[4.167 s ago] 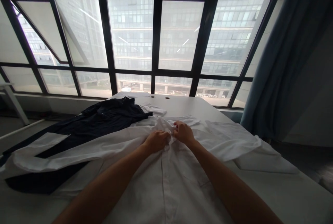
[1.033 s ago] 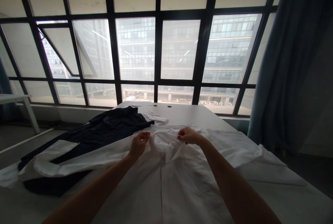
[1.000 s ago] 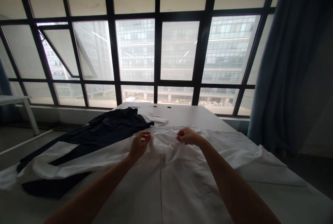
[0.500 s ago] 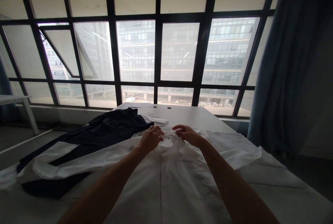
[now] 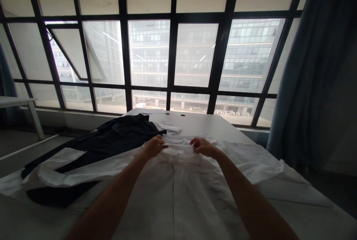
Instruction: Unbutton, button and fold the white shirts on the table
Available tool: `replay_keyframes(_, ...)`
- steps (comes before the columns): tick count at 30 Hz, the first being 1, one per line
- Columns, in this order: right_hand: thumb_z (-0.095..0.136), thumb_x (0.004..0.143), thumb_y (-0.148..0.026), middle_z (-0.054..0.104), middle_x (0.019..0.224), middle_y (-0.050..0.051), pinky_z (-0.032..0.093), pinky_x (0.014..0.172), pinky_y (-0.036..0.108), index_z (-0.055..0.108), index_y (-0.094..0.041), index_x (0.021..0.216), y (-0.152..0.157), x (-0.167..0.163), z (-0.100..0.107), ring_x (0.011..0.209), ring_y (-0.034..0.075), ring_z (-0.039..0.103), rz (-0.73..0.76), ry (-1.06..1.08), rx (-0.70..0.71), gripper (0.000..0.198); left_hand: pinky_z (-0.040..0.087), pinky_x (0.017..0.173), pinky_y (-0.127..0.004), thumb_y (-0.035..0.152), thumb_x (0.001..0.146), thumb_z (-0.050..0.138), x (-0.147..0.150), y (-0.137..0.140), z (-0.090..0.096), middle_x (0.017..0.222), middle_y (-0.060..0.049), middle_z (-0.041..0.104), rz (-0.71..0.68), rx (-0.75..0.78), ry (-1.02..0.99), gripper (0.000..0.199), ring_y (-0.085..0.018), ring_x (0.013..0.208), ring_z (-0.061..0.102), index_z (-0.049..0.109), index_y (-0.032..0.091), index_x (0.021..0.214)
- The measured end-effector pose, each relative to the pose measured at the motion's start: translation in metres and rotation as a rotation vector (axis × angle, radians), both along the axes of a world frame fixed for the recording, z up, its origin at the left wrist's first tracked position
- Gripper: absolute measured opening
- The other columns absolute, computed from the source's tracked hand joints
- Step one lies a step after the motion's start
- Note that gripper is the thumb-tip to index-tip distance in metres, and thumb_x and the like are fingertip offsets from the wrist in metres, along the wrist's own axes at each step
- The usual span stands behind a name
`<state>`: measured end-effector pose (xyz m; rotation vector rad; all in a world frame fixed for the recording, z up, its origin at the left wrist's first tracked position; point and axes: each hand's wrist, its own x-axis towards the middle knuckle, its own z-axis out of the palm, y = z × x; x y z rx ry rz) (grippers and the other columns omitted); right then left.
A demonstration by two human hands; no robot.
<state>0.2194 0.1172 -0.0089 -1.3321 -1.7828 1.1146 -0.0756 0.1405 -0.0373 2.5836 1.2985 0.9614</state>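
A: Gripping what right now?
B: Working at the collar end (image 5: 180,146) of the white shirt (image 5: 182,191), lying placket-up from mid-frame down to the bottom edge. Pinching fabric with left hand (image 5: 154,147), just left of centre. Curling right hand (image 5: 205,147) at the opposite side, right of centre; touching fabric, by the look of it, but not making out a firm grip.
A: Holding hands apart or together?
B: Apart. Spanning a strip of shirt in between. Probably pulling lightly sideways, for tensioning the collar end and flattening creases. Only judging.
A: Why laying fabric out wide like that?
B: Likely for holding bulk away from the hands. Seeing the sleeve (image 5: 92,173) bending across the dark garment (image 5: 119,137), left of frame. Seeing white fabric (image 5: 251,162) spreading out right of frame.
A: Edges, room?
B: Watching the right edge of the worktop (image 5: 208,122), slanting towards lower right, with white fabric lying near it. Having the dark garment just beside left hand, so maybe risking a drag when moving left. Getting more room ahead, upper middle, with worktop surface showing up towards the windows (image 5: 147,54). Noting a small white cloth (image 5: 170,127) lying just beyond left hand, though.
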Motion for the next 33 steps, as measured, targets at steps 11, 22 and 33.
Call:
replay_keyframes(11,0.081,0.072,-0.042,0.072,0.077,0.008,0.058,0.065,0.029,0.065,-0.012,0.086,-0.029,-0.008,0.03,0.071,0.019,0.071,0.016,-0.373,-0.353,0.037,0.04,0.068,-0.024,0.041,0.097,0.049,0.015,-0.016,0.019,0.092,-0.006,0.064,0.374,-0.054,0.016,0.043,-0.014,0.073,0.06,0.069,0.015,0.07)
replay_keyframes(22,0.078,0.064,-0.064,0.07,0.066,0.01,0.055,0.05,0.031,0.066,-0.015,0.082,0.001,-0.013,-0.003,0.057,0.022,0.069,-0.129,-0.217,-0.148,0.054,0.045,0.069,-0.026,0.041,0.094,0.053,0.027,-0.034,0.032,0.092,-0.008,0.066,0.265,0.11,0.131,0.04,-0.018,0.076,0.063,0.071,0.014,0.07)
replay_keyframes(33,0.074,0.059,-0.004,0.065,0.061,0.004,0.058,0.052,0.032,0.063,-0.015,0.072,0.01,-0.004,-0.006,0.058,0.021,0.067,-0.324,-0.07,-0.048,0.02,0.046,0.071,-0.027,0.042,0.097,0.048,0.011,-0.028,0.031,0.094,-0.008,0.066,0.339,0.114,0.217,0.043,-0.019,0.082,0.064,0.073,0.015,0.075)
